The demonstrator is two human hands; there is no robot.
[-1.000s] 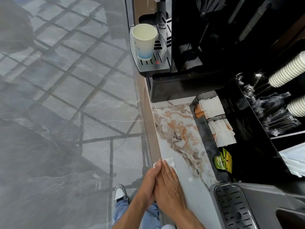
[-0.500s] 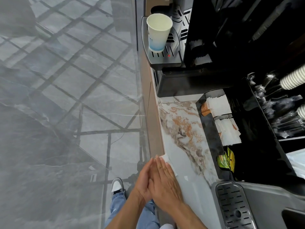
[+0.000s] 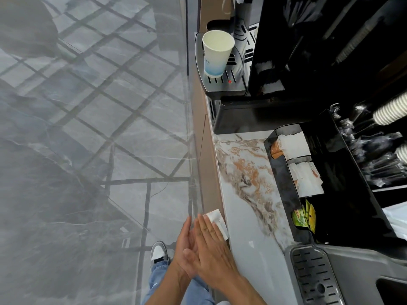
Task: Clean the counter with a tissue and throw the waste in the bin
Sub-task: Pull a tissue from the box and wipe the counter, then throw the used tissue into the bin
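Observation:
A white tissue [image 3: 217, 219] lies at the left edge of the marble counter [image 3: 248, 205], its far corner hanging over the edge. My right hand [image 3: 212, 247] lies flat on the tissue and presses it down, fingers stretched out. My left hand [image 3: 184, 245] is held open and upright beside the right one, just off the counter edge, with nothing in it. A small white scrap [image 3: 251, 244] rests on the counter to the right of my hands. No bin is in view.
A black organiser [image 3: 284, 186] with sachets and napkins stands on the right of the counter. Ahead, a paper cup [image 3: 217, 55] sits on a coffee machine's drip tray [image 3: 222, 84]. A second grey drip tray [image 3: 312, 276] is at near right. Grey tiled floor [image 3: 88, 150] lies to the left.
Both hands and the tissue have slid left across the counter to its edge. The tissue's corner now sticks out past the edge.

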